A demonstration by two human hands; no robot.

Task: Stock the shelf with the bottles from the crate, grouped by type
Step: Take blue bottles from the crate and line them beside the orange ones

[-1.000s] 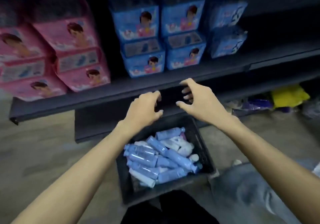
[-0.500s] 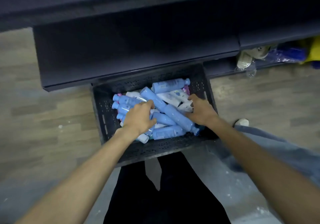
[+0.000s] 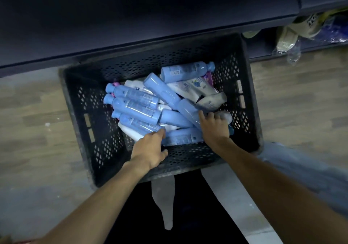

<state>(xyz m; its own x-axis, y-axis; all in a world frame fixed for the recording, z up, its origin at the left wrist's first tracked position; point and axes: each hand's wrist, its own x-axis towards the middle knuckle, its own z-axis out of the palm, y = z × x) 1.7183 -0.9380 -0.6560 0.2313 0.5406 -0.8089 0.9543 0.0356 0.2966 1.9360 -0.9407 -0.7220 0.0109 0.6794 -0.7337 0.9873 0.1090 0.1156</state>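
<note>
- Because the bottles lie jumbled on their sides in the crate (image 3: 81,100), I have both hands down among them so I can pick by type.
- My left hand (image 3: 150,147) is at the near end of a blue bottle (image 3: 143,124); its fingers curl in at that end, but I cannot tell whether the grip has closed.
- My right hand (image 3: 214,127) reaches into the near right corner, fingers curled over a white bottle (image 3: 225,115). I judge that grip to be on it, though the fingertips are hidden.
- Blue bottles make up most of the pile, with white ones (image 3: 194,89) toward the far right, so taking one kind at a time should keep the groups clean.
- Above the crate's far wall runs the dark shelf (image 3: 150,27), close by, which I judge keeps each carry short.
</note>
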